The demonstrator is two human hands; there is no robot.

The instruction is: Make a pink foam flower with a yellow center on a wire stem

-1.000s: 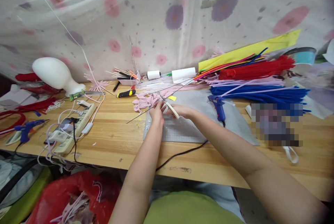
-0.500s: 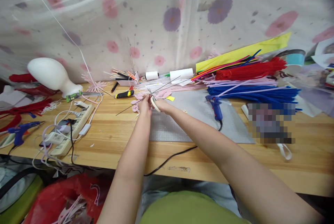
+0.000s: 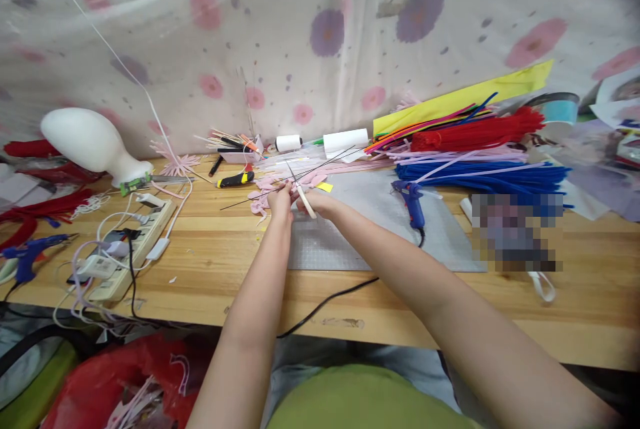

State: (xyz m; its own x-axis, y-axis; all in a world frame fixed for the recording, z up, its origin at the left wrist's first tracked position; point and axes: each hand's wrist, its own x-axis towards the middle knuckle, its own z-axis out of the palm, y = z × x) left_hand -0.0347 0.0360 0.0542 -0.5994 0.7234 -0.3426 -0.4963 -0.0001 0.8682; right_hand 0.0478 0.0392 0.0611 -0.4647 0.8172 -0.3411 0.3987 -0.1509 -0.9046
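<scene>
Over the left edge of the grey cutting mat (image 3: pixel 340 249), my left hand (image 3: pixel 281 201) pinches thin dark wires (image 3: pixel 240 203). They stick out to the left and up to the right. My right hand (image 3: pixel 318 205) is closed on white-handled scissors (image 3: pixel 307 202), whose blades point up and away, crossing close to the wires beside my left fingertips. Whether the blades touch a wire is too small to tell. Pink fabric-like pieces (image 3: pixel 259 203) lie behind and left of my hands, with a small yellow piece (image 3: pixel 325 187) at their right.
A blue glue gun (image 3: pixel 413 205) rests on the mat's right side, its cord running forward. Bundles of blue (image 3: pixel 480 179) and red pipe cleaners (image 3: pixel 475 132) lie behind it. A yellow-black cutter (image 3: pixel 236 180), a power strip (image 3: pixel 160 219) and a white foam head (image 3: pixel 90 139) are to the left.
The scissors have turned in my right hand, so the handle shows longer and the blades stand further apart. The wires lie at a flatter angle on the left. The view has shifted slightly.
</scene>
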